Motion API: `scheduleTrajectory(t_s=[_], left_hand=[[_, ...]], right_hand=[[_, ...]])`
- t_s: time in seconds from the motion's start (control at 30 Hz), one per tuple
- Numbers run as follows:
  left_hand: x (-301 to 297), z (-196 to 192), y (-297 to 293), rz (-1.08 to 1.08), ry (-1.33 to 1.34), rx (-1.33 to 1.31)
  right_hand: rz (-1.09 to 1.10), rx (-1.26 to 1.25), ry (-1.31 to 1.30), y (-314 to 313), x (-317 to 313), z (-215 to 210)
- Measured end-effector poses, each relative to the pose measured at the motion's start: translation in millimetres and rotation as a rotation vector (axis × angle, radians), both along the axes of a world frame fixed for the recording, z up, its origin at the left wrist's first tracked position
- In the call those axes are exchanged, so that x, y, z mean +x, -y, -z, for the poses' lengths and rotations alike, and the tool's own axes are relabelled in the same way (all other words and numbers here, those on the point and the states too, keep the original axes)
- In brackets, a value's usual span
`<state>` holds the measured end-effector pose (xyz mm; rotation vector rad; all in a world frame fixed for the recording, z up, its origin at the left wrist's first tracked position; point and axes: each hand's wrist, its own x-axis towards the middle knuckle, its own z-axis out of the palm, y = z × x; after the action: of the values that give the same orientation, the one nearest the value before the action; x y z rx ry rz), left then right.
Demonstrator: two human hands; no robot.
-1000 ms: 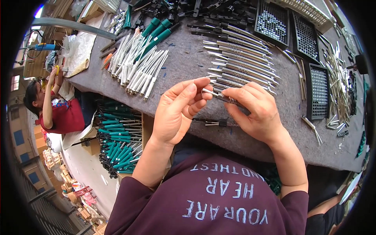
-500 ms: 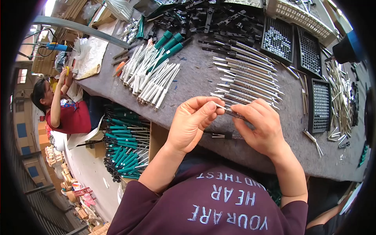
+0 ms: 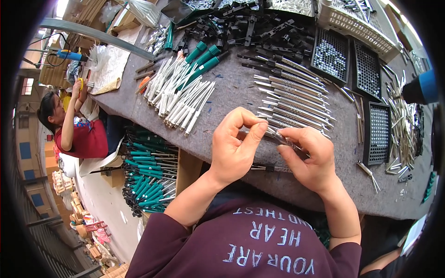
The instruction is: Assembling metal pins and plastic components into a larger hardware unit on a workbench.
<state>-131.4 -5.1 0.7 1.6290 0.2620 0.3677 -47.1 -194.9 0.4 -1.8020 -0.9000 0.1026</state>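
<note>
Find left hand (image 3: 238,148) pinching one end of a slender metal piece (image 3: 277,136), right hand (image 3: 310,155) pinching its body between thumb and forefinger. Note piece between both hands, above grey tabletop (image 3: 232,95), just nearer than row of metal tubes (image 3: 296,99).

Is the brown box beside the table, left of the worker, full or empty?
Looks full: green-handled rods lie piled across the brown box, so its bottom cannot be seen.
</note>
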Motion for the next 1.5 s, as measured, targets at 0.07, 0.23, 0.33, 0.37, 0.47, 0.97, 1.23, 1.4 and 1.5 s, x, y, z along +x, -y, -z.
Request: scheduleTrajectory(t_s=[0.07,0.23,0.33,0.37,0.47,0.97,1.23,1.4,1.5], left_hand=[[4,-8,-2,0.086,-0.054,0.133],[40,-30,-31,0.197,-0.113,0.472],[92,-30,-77,-0.04,0.042,0.848],[109,-30,-94,-0.116,0.004,0.997],[147,-21,-113,-0.109,-0.127,1.371],[130,-52,-117,-0.158,-0.144,1.316],[3,-39,-64,0.053,-0.169,0.254],[-38,-15,-33,0.088,-0.183,-0.234],[-36,-14,-17,0.017,-0.109,-0.27]], right_hand=[[0.011,-0.029,-0.019,1,0,-1],[0.097,-0.05,-0.024,2,1,6],[0.125,-0.022,-0.036,1,0,5],[0.123,-0.011,-0.065,-1,0,3],[0.143,-0.01,-0.11,0,2,3],[0.167,0.013,-0.271,4,2,2],[0.099,0.017,-0.242,8,3,4],[0.024,0.008,-0.224,5,0,0],[-0.014,0.014,-0.41,6,-2,-6]])
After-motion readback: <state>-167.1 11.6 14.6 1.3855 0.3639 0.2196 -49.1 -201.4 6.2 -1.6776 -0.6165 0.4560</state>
